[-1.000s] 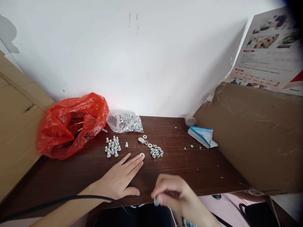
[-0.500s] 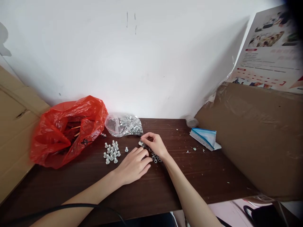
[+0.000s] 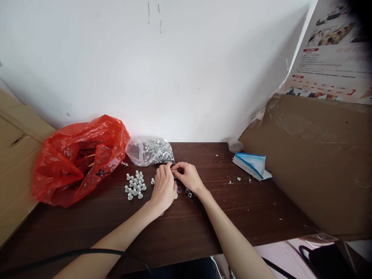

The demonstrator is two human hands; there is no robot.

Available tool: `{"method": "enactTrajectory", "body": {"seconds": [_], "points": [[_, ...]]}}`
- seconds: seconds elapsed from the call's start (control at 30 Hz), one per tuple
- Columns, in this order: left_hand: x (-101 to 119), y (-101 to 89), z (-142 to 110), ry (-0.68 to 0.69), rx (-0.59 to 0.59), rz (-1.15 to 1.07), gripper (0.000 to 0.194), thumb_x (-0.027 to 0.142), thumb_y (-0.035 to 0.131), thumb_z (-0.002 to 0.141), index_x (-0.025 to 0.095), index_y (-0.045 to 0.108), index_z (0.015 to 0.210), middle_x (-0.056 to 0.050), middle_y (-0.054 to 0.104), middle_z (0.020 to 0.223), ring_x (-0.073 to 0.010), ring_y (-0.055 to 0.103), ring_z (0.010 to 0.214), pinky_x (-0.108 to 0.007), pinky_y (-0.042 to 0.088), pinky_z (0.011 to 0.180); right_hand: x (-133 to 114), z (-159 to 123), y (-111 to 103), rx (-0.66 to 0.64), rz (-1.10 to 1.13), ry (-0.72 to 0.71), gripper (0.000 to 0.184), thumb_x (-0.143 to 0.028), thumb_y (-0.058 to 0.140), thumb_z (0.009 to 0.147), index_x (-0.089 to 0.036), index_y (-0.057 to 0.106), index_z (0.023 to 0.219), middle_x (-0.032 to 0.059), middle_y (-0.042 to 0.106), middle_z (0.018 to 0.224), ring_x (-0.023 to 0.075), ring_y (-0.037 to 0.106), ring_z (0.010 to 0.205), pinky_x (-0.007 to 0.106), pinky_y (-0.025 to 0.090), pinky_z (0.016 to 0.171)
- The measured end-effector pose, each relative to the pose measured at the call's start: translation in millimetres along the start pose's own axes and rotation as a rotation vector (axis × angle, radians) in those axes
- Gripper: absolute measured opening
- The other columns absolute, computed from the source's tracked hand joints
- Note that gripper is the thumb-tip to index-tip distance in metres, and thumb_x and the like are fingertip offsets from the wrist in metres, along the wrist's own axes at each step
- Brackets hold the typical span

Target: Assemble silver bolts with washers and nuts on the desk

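Observation:
Both hands meet over the small metal parts in the middle of the dark wooden table (image 3: 226, 217). My left hand (image 3: 164, 187) has its fingers curled, fingertips touching those of my right hand (image 3: 188, 177), which pinches at something too small to name. A few nuts and a washer (image 3: 187, 192) peek out under the right hand. A cluster of small silver bolts (image 3: 135, 186) stands just left of my left hand.
A clear bag of metal parts (image 3: 151, 151) lies behind the hands, a crumpled red plastic bag (image 3: 75, 159) at the left. A blue-white packet (image 3: 252, 165) and a white cap (image 3: 235, 146) sit at the right by a cardboard sheet (image 3: 314, 162). A black cable (image 3: 87, 254) crosses my left forearm.
My right hand came up from the near edge to the washers and nuts. My left hand slid forward from lying flat and curled up beside the right hand, covering the parts.

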State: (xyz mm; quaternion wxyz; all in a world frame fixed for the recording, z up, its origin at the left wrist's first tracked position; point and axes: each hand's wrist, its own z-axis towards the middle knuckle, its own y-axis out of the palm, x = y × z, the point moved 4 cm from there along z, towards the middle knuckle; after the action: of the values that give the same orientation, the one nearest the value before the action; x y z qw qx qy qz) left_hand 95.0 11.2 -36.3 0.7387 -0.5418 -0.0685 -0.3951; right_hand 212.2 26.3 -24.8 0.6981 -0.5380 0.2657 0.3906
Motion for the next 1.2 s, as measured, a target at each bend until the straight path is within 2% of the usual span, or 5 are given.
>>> {"method": "enactTrajectory", "body": {"seconds": [0.17,0.37,0.53,0.73,1.2], "points": [[-12,8.5,7,0.009,-0.024,-0.149,0.060,0.001,0.045,0.077,0.016,0.029,0.133,-0.012,0.052,0.110,-0.0263,0.048,0.113,-0.048,0.040,0.097,-3,-1,-4,-0.017,-0.106,-0.040,0.011,-0.019,0.058,0.081,-0.019,0.069,0.083,0.0025,0.071,0.085,0.0191,0.062,0.083,0.030,0.044,0.076],[-14,6.2,9,0.009,-0.050,-0.222,0.057,0.002,0.049,0.078,0.018,0.033,0.130,-0.007,0.057,0.101,-0.0215,0.056,0.099,-0.042,0.046,0.091,5,-3,-21,-0.047,-0.059,-0.015,0.015,-0.024,0.057,0.085,-0.018,0.068,0.092,0.0034,0.071,0.086,0.0162,0.063,0.078,0.027,0.044,0.070],[-14,4.0,8,0.002,-0.037,-0.257,0.058,0.002,0.054,0.077,0.022,0.035,0.129,-0.004,0.058,0.099,-0.0182,0.057,0.091,-0.038,0.048,0.086,10,-10,-30,-0.135,-0.215,-0.060,0.013,-0.027,0.067,0.078,-0.018,0.070,0.087,0.0038,0.067,0.085,0.0173,0.058,0.079,0.029,0.043,0.073],[-14,2.2,9,0.005,-0.034,-0.273,0.057,0.000,0.052,0.075,0.022,0.038,0.126,-0.005,0.059,0.102,-0.0145,0.055,0.078,-0.034,0.050,0.077,9,-12,-24,-0.168,-0.319,-0.054,0.015,-0.023,0.073,0.073,-0.019,0.070,0.087,0.0039,0.062,0.085,0.0185,0.055,0.083,0.030,0.041,0.074],[-13,-0.1,8,0.028,-0.012,-0.297,0.048,0.002,0.045,0.077,0.019,0.040,0.121,-0.006,0.060,0.099,-0.0142,0.056,0.074,-0.032,0.048,0.075,7,-11,-25,-0.121,-0.167,-0.075,0.012,-0.007,0.057,0.076,-0.016,0.063,0.081,0.0021,0.064,0.079,0.0141,0.057,0.072,0.026,0.043,0.067]]}}
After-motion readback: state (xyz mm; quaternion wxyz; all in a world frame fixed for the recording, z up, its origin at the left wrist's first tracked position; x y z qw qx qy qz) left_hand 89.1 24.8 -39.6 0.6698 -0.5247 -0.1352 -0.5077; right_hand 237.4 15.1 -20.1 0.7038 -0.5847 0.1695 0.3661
